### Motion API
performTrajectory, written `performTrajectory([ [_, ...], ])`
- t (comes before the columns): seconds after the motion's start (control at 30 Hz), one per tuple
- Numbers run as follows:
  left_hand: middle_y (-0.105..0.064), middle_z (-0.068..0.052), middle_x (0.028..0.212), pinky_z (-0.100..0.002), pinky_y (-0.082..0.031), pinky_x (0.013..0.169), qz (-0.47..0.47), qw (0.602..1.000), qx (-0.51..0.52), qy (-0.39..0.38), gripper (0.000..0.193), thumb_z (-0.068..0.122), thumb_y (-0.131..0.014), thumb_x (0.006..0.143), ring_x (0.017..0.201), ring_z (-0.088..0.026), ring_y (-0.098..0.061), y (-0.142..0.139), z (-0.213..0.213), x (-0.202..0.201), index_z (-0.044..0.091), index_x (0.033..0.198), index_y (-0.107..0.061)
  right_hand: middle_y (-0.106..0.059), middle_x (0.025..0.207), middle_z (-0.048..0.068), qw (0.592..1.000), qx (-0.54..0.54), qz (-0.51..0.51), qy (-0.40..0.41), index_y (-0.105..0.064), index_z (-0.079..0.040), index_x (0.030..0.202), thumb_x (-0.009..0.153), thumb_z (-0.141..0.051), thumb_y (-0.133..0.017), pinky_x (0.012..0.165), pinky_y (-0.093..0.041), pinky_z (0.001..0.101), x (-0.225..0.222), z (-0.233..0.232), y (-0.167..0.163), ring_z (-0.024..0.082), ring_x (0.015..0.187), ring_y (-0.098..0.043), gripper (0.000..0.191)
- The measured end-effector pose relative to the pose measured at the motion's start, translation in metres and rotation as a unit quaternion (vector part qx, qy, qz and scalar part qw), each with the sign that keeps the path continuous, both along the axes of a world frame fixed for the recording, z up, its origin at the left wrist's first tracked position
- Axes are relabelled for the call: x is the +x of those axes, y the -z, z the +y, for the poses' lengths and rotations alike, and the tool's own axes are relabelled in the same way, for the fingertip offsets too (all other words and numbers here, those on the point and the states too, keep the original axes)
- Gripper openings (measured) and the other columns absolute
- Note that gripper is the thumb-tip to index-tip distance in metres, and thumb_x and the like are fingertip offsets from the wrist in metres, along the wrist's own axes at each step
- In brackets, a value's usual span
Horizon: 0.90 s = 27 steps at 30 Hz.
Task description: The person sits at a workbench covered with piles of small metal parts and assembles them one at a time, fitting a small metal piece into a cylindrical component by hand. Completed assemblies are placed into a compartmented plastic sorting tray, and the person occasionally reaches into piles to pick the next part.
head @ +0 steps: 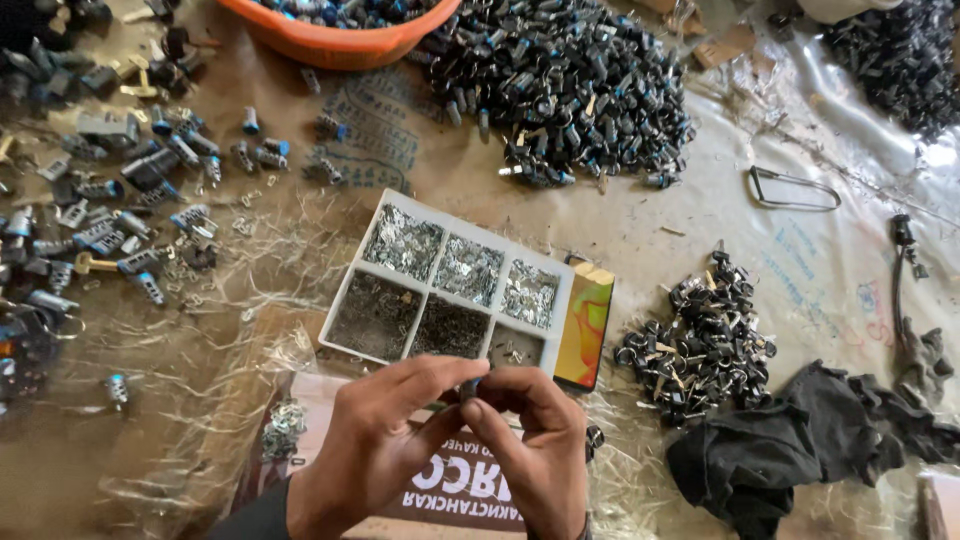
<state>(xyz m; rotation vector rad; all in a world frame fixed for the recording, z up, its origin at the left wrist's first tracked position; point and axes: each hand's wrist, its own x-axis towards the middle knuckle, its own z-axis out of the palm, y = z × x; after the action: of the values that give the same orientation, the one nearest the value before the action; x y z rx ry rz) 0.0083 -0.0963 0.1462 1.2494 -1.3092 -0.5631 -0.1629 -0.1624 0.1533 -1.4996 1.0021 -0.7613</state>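
My left hand [375,440] and my right hand [535,440] meet low in the middle of the view, fingertips pinched together on a small dark lock part [469,388]. Most of that part is hidden by the fingers. Just beyond the hands lies a white tray [437,293] with several compartments. Its far cells hold shiny little metal plates and its near cells hold dark tiny springs and pins.
An orange basin [340,42] sits at the top, beside a big heap of dark lock cylinders [570,85]. A smaller heap [700,340] lies right of the tray. Loose cylinders [120,200] scatter on the left. Black cloth [800,440] lies lower right, a colourful box [585,325] against the tray.
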Motion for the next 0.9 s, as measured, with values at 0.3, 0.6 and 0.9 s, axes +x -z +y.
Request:
performTrajectory([
  [0.3,-0.073,-0.011,0.122,-0.035,-0.062,0.087,-0.074,0.997,-0.032,0.006,0.041,0.006,-0.077,0.085,0.108,-0.029,-0.075,0.006,-0.011,0.012,0.006,0.125,-0.067,-0.068,0.095,0.007,0.995,0.064,-0.082,-0.010,-0.065,0.006,0.100,0.085,0.007,-0.080,0.081,-0.052,0.0275,0.003,-0.013,0.016,0.012,0.089,-0.063,0.022],
  [0.6,-0.068,-0.012,0.120,-0.039,-0.057,0.087,-0.104,0.990,0.055,-0.079,0.047,0.018,-0.080,0.079,0.106,-0.030,-0.070,0.018,-0.019,0.018,0.006,0.123,-0.069,-0.067,0.091,0.005,0.946,-0.244,0.209,-0.033,-0.076,-0.005,0.098,0.080,-0.012,-0.082,0.072,-0.050,0.0306,0.028,-0.058,0.000,0.017,0.082,-0.061,0.020],
  [0.9,-0.069,-0.011,0.116,-0.040,-0.055,0.088,-0.087,0.988,0.089,-0.096,0.046,0.011,-0.080,0.075,0.104,-0.031,-0.069,0.027,-0.030,0.023,0.007,0.119,-0.070,-0.066,0.092,0.003,0.875,-0.386,0.291,-0.031,-0.076,-0.010,0.093,0.087,-0.015,-0.076,0.076,-0.051,0.0365,0.048,-0.058,0.013,0.022,0.089,-0.061,0.008],
])
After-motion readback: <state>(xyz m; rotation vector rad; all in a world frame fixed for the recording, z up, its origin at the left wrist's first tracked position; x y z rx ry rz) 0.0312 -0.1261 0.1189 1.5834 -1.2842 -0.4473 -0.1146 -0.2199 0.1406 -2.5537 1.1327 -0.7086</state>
